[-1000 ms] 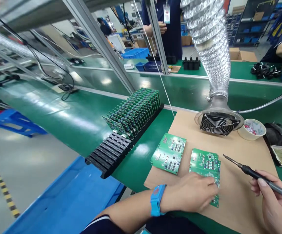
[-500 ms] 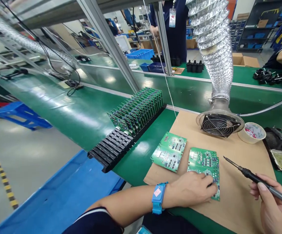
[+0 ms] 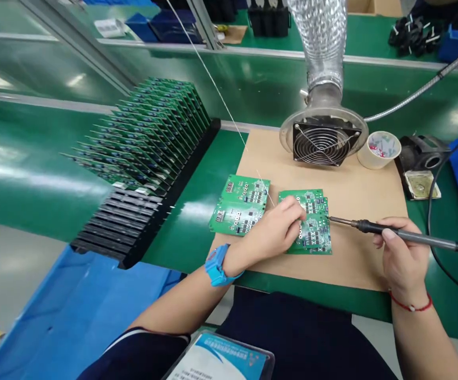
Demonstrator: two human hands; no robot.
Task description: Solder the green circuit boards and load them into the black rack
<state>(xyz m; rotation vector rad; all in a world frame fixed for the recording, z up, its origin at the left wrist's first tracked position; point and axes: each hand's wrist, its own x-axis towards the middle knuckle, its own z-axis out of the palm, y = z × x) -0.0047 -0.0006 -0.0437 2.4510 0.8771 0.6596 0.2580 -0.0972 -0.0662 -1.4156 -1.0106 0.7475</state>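
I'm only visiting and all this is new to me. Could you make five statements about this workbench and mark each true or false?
1. The right hand holds a black-and-grey, pen-shaped soldering iron. True.
2. The thin red bracelet is on the left wrist. False: it is on the right wrist.
3. The left hand is at the green rectangular circuit board nearest the iron's tip. True.
4. The round cream-coloured tub stands left of the square black fan. False: it stands to the fan's right.
5. The long black slotted rack holds a row of green boards on edge. True.
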